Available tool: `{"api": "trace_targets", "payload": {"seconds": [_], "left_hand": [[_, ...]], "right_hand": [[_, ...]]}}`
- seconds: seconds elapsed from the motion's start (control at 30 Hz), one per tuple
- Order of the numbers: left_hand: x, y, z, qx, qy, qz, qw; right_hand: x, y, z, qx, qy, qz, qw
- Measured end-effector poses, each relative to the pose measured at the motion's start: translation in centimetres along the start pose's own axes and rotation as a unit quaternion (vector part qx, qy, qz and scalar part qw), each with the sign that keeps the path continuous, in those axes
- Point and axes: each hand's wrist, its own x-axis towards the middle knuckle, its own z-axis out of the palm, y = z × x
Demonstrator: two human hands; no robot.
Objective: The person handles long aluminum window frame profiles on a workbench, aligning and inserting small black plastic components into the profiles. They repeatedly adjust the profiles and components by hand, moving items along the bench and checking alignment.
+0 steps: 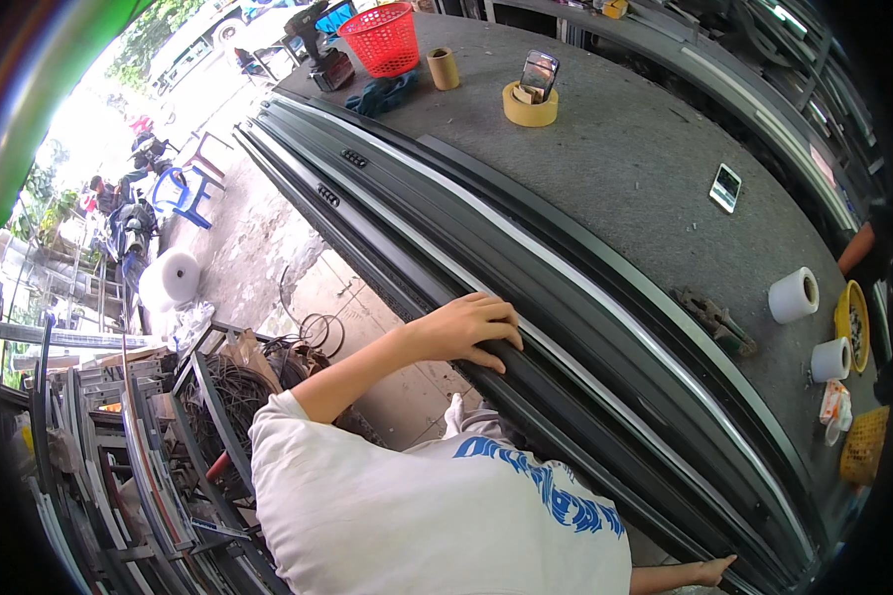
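Along the near side of the grey worktable (615, 169) lie long dark profiles (566, 307), under the left hand (471, 332) and against the right hand (712, 572). Half open, the left hand curls loosely over the nearest one, thumb apart; toward the table's right end, the right hand touches its edge, fingertips hidden, so its grip cannot be told. Floor tiles (362, 317) show off the table's near side; its matte, fabric-like top stretches beyond the smooth, ribbed, shiny-striped lengths.
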Motion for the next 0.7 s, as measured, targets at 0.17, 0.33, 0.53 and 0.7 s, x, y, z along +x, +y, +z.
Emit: {"api": "trace_targets", "payload": {"seconds": [0.17,0.33,0.53,0.7], "left_hand": [[-3.6,-0.2,1.5,0.145,0.174,-0.074,0.971],[-6.7,-4.1,4.3,0.162,0.546,-0.37,0.734],[-7.8,-8.9,6.3,-0.03,0.533,-0.417,0.736],[-8.3,-10.4,6.3,-0.064,0.597,-0.442,0.666]], "right_hand": [[-0.7,-0.5,0.1,-0.001,-0.003,0.001,1.0],[-0.3,-0.1,0.8,0.0,-0.006,0.005,1.0],[2.2,2.7,-0.1,0.02,-0.057,0.102,0.993],[0.2,2.2,-0.9,-0.008,-0.021,0.102,0.995]]}}
